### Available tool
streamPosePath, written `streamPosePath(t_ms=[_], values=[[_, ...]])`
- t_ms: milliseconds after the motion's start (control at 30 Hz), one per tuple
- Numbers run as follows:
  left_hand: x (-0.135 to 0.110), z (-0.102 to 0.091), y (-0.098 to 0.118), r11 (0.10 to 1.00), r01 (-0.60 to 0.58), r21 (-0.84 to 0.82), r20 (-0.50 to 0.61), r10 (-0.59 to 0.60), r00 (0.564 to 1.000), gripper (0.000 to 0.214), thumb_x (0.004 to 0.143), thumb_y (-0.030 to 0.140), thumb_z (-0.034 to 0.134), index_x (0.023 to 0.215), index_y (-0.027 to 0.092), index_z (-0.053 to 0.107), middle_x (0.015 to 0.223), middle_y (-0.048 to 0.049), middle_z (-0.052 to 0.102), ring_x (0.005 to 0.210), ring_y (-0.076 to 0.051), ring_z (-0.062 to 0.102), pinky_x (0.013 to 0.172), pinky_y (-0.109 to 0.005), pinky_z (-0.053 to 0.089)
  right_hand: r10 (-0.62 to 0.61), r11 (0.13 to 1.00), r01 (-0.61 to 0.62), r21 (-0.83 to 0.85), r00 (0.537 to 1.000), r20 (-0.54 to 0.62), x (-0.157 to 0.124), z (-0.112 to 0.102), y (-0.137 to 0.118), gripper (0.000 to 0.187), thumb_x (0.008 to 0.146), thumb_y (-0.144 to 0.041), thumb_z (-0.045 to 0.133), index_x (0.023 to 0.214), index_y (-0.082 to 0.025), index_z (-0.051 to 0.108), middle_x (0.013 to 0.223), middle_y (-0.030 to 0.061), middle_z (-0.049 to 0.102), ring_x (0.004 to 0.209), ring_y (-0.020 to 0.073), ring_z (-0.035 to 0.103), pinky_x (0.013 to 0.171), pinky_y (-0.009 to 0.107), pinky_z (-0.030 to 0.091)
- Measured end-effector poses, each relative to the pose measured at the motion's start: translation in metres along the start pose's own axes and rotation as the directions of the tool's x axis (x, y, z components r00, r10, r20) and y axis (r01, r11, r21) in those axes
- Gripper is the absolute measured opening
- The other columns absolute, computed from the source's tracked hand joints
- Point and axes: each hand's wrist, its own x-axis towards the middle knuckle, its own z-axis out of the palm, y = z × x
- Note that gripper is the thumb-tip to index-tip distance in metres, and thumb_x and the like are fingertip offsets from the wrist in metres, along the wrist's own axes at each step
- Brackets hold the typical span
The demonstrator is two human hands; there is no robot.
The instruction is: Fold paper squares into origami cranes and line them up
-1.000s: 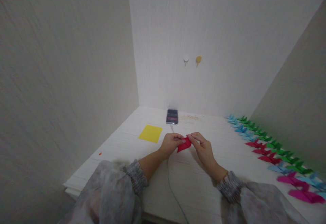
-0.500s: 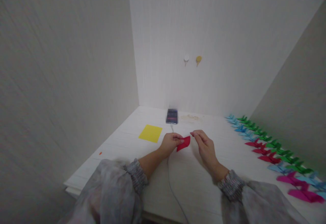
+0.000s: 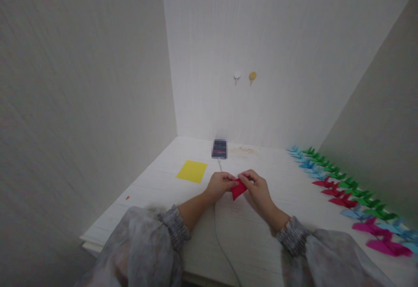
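Observation:
A small folded piece of red paper (image 3: 239, 190) is held above the white table, between my two hands. My left hand (image 3: 219, 186) pinches its left side between thumb and fingers. On the upper right edge of the paper, my right hand (image 3: 256, 185) has closed its thumb and fingertips. The finer creases are too small to make out. To the left of my hands a flat square of yellow paper (image 3: 192, 171) lies on the table.
Rows of folded paper cranes (image 3: 346, 200) in blue, green, red and magenta line the right side. A phone-like device (image 3: 219, 149) leans at the back wall, its cable (image 3: 218, 240) running under my left hand to the front edge. Two hooks (image 3: 252, 76) hang on the wall.
My right hand has moved left and down onto the red paper, which it did not touch before. The paper has tilted, with its lower corner now pointing down.

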Motion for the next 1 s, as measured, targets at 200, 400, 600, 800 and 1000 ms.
streamPosePath(t_ms=[200, 400, 600, 800, 1000], values=[[0.001, -0.002, -0.003, 0.994, 0.031, 0.106, 0.091, -0.041, 0.995, 0.027, 0.050, 0.031, 0.070, 0.066, 0.011, 0.062, 0.060, -0.0033, 0.063, 0.054, -0.012, 0.056, 0.056, -0.025, 0.045, 0.000, 1.000, 0.000, -0.029, 1.000, 0.010, -0.002, -0.002, -0.003, 0.026, 0.071, -0.037, 0.054, 0.054, -0.018, 0.054, 0.056, -0.0013, 0.050, 0.058, 0.0137, 0.046, 0.057, 0.026, 0.036], [0.003, -0.004, -0.004, 0.986, -0.034, 0.161, 0.040, 0.028, 0.999, 0.024, 0.051, 0.029, 0.069, 0.066, 0.012, 0.063, 0.060, -0.0027, 0.063, 0.055, -0.012, 0.056, 0.057, -0.024, 0.043, 0.045, 0.999, -0.045, 0.029, 0.999, 0.003, -0.001, -0.001, -0.002, 0.021, 0.069, -0.037, 0.057, 0.062, -0.017, 0.058, 0.060, 0.0001, 0.055, 0.061, 0.0147, 0.050, 0.060, 0.027, 0.039], [0.000, 0.000, 0.007, 0.993, -0.115, 0.037, -0.146, 0.119, 0.982, 0.020, 0.055, 0.029, 0.067, 0.064, 0.012, 0.060, 0.057, -0.0012, 0.062, 0.054, -0.011, 0.055, 0.055, -0.022, 0.043, 0.102, 0.983, -0.107, 0.148, 0.994, 0.042, 0.001, 0.004, 0.007, 0.025, 0.067, -0.037, 0.059, 0.081, -0.017, 0.058, 0.072, 0.0036, 0.061, 0.065, 0.0164, 0.055, 0.061, 0.029, 0.043], [-0.003, 0.000, 0.010, 0.980, -0.156, 0.120, -0.184, 0.177, 0.967, 0.023, 0.057, 0.034, 0.066, 0.062, 0.013, 0.059, 0.057, -0.0011, 0.061, 0.054, -0.011, 0.054, 0.054, -0.022, 0.042, 0.095, 0.985, -0.108, 0.133, 0.991, 0.097, -0.002, 0.004, 0.004, 0.022, 0.070, -0.038, 0.055, 0.078, -0.017, 0.059, 0.069, 0.0034, 0.061, 0.062, 0.0163, 0.055, 0.057, 0.028, 0.044], [-0.001, -0.001, 0.006, 0.990, -0.139, -0.034, -0.131, 0.134, 0.982, 0.030, 0.051, 0.031, 0.071, 0.068, 0.012, 0.056, 0.059, -0.0020, 0.062, 0.052, -0.010, 0.055, 0.053, -0.022, 0.042, -0.016, 0.983, -0.010, 0.182, 0.990, 0.141, -0.003, -0.002, -0.005, 0.029, 0.080, -0.039, 0.042, 0.076, -0.018, 0.062, 0.070, 0.0035, 0.060, 0.070, 0.0166, 0.053, 0.067, 0.028, 0.042]])
